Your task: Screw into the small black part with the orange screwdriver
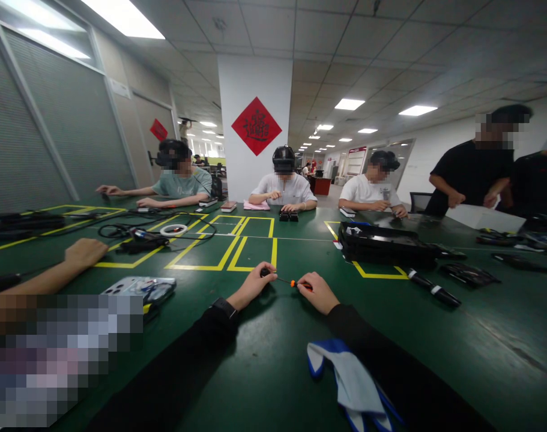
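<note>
Over the green table, my right hand [319, 291] is closed around the orange and black handle of a screwdriver [293, 284]. Its thin shaft points left toward my left hand [251, 289], which pinches a small dark round piece [265, 272]. The shaft's tip lies close to that piece; whether they touch is too small to tell. My left wrist wears a dark band. Below my right forearm lies a white and blue work glove [352, 381].
A black tray [385, 243] stands ahead to the right, near a black cylindrical tool [434, 288]. Left are a clear case [142, 288], cables [142, 240] and a neighbour's arm [52, 270]. Yellow tape [201, 267] marks the table [273, 372]. Several people sit or stand across it.
</note>
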`<move>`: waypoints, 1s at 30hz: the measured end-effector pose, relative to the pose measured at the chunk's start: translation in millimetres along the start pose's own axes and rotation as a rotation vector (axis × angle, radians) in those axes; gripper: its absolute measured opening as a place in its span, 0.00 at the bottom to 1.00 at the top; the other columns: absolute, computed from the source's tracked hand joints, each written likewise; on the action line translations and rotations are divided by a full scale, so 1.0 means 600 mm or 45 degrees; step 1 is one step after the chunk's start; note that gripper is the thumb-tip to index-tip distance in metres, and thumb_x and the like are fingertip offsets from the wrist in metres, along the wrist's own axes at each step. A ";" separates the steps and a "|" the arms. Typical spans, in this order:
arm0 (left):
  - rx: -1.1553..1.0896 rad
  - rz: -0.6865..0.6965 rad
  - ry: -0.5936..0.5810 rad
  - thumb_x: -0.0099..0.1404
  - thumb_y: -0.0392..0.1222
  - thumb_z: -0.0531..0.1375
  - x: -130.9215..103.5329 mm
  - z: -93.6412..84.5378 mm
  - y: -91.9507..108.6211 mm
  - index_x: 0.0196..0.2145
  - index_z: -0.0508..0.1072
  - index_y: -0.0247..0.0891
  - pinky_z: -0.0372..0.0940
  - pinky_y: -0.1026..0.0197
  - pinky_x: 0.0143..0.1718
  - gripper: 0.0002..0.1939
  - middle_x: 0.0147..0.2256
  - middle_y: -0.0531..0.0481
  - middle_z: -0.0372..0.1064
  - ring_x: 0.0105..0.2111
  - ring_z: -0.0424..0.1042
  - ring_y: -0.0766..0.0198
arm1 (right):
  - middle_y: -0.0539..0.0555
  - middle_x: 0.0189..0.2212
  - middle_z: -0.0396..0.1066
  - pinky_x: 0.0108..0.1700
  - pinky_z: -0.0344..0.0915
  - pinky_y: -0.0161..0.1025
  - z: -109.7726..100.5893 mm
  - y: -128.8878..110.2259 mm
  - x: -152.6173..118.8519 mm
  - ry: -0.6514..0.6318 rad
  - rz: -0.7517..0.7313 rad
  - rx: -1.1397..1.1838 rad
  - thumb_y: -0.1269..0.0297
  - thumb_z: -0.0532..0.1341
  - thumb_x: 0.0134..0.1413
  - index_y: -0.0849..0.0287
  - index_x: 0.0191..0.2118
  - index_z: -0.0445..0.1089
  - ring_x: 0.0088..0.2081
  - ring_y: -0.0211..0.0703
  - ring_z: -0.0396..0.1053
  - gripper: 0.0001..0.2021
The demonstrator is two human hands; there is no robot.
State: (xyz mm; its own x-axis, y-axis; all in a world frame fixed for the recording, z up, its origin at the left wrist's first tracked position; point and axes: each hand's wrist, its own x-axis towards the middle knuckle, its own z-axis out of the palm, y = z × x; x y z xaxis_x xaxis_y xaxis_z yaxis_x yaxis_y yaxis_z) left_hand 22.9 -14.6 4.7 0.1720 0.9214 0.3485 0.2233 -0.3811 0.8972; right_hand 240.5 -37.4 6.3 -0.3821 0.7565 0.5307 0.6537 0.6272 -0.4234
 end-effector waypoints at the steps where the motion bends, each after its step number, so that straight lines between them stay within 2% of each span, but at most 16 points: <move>1: 0.004 -0.007 0.007 0.51 0.43 0.57 0.000 0.000 0.000 0.35 0.66 0.37 0.58 0.65 0.34 0.12 0.30 0.53 0.65 0.31 0.64 0.67 | 0.52 0.28 0.66 0.37 0.57 0.37 0.001 0.000 -0.001 -0.005 0.011 -0.001 0.65 0.56 0.49 0.59 0.29 0.67 0.34 0.39 0.60 0.05; 5: 0.022 -0.015 0.012 0.51 0.42 0.57 -0.001 0.000 0.002 0.35 0.66 0.37 0.58 0.66 0.31 0.13 0.30 0.54 0.64 0.29 0.63 0.68 | 0.51 0.29 0.65 0.37 0.56 0.36 0.002 -0.002 -0.003 -0.014 0.061 0.003 0.66 0.61 0.43 0.58 0.33 0.65 0.32 0.39 0.60 0.08; 9: 0.034 -0.022 0.011 0.51 0.42 0.57 -0.003 0.001 0.006 0.36 0.65 0.38 0.57 0.68 0.28 0.12 0.30 0.54 0.64 0.27 0.63 0.69 | 0.51 0.30 0.65 0.38 0.56 0.37 -0.001 -0.005 -0.002 -0.011 0.051 0.008 0.65 0.57 0.49 0.58 0.34 0.66 0.34 0.39 0.60 0.06; 12: 0.044 -0.054 0.008 0.52 0.43 0.56 -0.004 0.001 0.008 0.36 0.65 0.38 0.56 0.69 0.24 0.13 0.30 0.54 0.64 0.25 0.62 0.70 | 0.52 0.29 0.65 0.39 0.55 0.37 -0.001 -0.003 0.000 -0.042 0.035 -0.011 0.66 0.52 0.53 0.60 0.31 0.67 0.35 0.40 0.59 0.08; 17: 0.034 -0.105 -0.015 0.52 0.48 0.56 -0.006 0.001 0.009 0.37 0.65 0.38 0.52 0.70 0.17 0.15 0.30 0.54 0.63 0.22 0.60 0.71 | 0.52 0.30 0.64 0.39 0.55 0.38 0.001 0.000 0.000 -0.057 -0.027 -0.036 0.65 0.56 0.50 0.60 0.30 0.66 0.36 0.40 0.59 0.05; 21: 0.039 -0.043 -0.013 0.52 0.45 0.57 -0.005 0.000 0.013 0.35 0.65 0.37 0.56 0.69 0.23 0.13 0.29 0.54 0.63 0.25 0.62 0.70 | 0.52 0.31 0.64 0.39 0.55 0.37 -0.001 -0.005 -0.001 -0.029 -0.022 -0.044 0.64 0.59 0.47 0.59 0.33 0.65 0.36 0.41 0.58 0.06; 24: 0.044 0.004 -0.008 0.51 0.43 0.57 -0.005 -0.001 0.018 0.34 0.65 0.37 0.58 0.67 0.31 0.12 0.29 0.54 0.64 0.29 0.63 0.68 | 0.52 0.31 0.64 0.39 0.54 0.37 -0.003 -0.008 -0.001 -0.024 0.006 -0.051 0.62 0.54 0.52 0.59 0.33 0.65 0.36 0.40 0.58 0.07; 27: 0.057 -0.021 -0.007 0.52 0.43 0.57 -0.006 0.000 0.022 0.34 0.65 0.37 0.59 0.66 0.31 0.12 0.29 0.53 0.64 0.29 0.64 0.67 | 0.52 0.30 0.63 0.39 0.54 0.37 -0.004 -0.008 0.001 -0.049 0.018 -0.060 0.64 0.48 0.57 0.59 0.30 0.65 0.35 0.39 0.58 0.11; 30: 0.071 -0.035 0.013 0.51 0.43 0.57 -0.007 0.000 0.024 0.34 0.66 0.37 0.58 0.66 0.30 0.11 0.29 0.53 0.64 0.29 0.63 0.67 | 0.52 0.30 0.63 0.39 0.54 0.37 -0.005 -0.008 0.001 -0.076 -0.014 -0.074 0.65 0.50 0.55 0.60 0.29 0.65 0.35 0.39 0.58 0.10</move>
State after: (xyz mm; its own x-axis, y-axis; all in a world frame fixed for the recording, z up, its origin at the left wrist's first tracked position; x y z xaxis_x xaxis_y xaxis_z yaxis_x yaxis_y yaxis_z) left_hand 25.6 -24.0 16.3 0.1552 0.9321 0.3274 0.2807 -0.3594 0.8900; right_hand 239.2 -40.5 10.6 -0.4265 0.7603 0.4899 0.6856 0.6251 -0.3732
